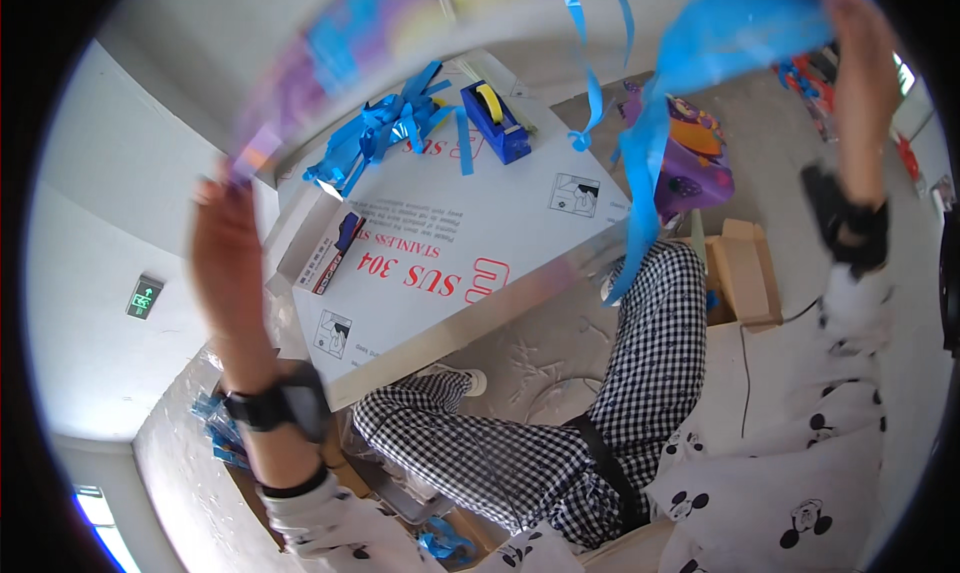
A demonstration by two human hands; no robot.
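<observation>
Both of my arms are raised, stretching a long printed plastic band (335, 48) in purple, blue and yellow across the top of the view. Its lower left end is pinched in my left hand (225, 248). My right hand (862, 48), blurred at the upper right, closes on the other end, next to a bunched sheet of translucent blue film (735, 23). From that side a blue strip (643, 183) hangs down past the table edge to my knee. Whether film and band are one piece I cannot tell.
A board-topped table (520, 223) carries a pile of blue ribbon strips (385, 123), a blue tape dispenser (497, 123) with yellow tape and a small narrow box (330, 258). Beyond my knee stand a purple printed bag (695, 163) and an opened cardboard box (745, 273). Scraps litter the floor.
</observation>
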